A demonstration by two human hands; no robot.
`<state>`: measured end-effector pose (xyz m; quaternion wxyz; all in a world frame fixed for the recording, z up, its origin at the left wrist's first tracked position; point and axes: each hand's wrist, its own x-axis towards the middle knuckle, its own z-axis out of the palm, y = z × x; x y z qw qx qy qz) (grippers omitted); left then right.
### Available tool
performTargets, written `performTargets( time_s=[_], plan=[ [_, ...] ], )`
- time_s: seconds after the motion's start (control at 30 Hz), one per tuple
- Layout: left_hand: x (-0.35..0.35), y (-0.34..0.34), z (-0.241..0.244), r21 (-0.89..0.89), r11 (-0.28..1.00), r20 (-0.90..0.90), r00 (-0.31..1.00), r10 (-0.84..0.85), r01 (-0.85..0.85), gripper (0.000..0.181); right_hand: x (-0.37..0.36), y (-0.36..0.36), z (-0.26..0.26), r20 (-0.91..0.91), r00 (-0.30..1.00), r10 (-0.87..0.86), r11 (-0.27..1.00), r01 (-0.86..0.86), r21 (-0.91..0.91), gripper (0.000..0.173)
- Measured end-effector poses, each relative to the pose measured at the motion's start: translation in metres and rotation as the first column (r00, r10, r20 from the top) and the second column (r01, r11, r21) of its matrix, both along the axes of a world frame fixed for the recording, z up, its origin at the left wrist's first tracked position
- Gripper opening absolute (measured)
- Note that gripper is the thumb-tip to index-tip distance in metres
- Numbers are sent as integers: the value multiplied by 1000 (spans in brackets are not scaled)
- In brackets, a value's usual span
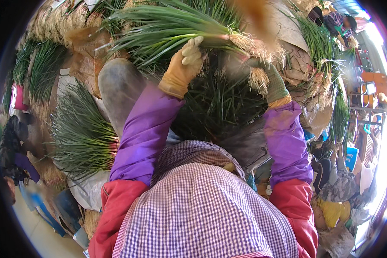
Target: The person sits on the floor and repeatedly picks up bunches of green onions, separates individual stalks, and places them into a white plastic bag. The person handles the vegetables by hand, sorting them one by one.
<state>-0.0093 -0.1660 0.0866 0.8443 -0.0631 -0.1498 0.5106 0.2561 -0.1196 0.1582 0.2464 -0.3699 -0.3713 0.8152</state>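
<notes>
A bunch of spring onions (167, 32) with long green leaves stretches across the top, its pale stringy roots (245, 40) on the right. My left hand (187, 59), in an orange glove with cream fingers, touches the lower edge of the stems. Its fingers are curled; whether they grip a stem is hidden. At the root end, my right hand (266, 69) wears a dark green covering over an orange cuff and grips spring onions, with roots (258, 79) hanging below it. Under both hands lies a dark heap of green leaves (219, 100).
Beside my knee (121, 87) lies a fanned bundle of spring onions (87, 135). More stalks (319, 48) lie at right, near brown sacking (295, 58). A blurred orange thing (253, 16) covers part of the top. People sit at the left (16, 151) and upper right (337, 24).
</notes>
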Motion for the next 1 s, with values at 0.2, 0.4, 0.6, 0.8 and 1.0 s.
performTargets(
  time_s=[0.2,0.4,0.6,0.8,1.0],
  plan=[
    [11,-25,11,306,925,-951,23,309,226,28,-1,-2,-14,-38,994,-100,991,103,91,35],
    [19,-62,-29,277,767,-377,-669,641,579,53,-19,-14,-8,-129,972,-194,979,201,44,34],
    [41,-70,-22,111,988,-992,76,103,106,60,-24,-23,3,-186,976,-111,981,138,139,32],
    [64,-41,-30,227,971,-893,383,238,-75,21,19,12,-88,135,989,61,867,-120,484,59],
    [53,-50,-30,203,978,-978,61,200,49,21,16,-4,-76,596,791,-139,294,-542,787,45]
  ],
)
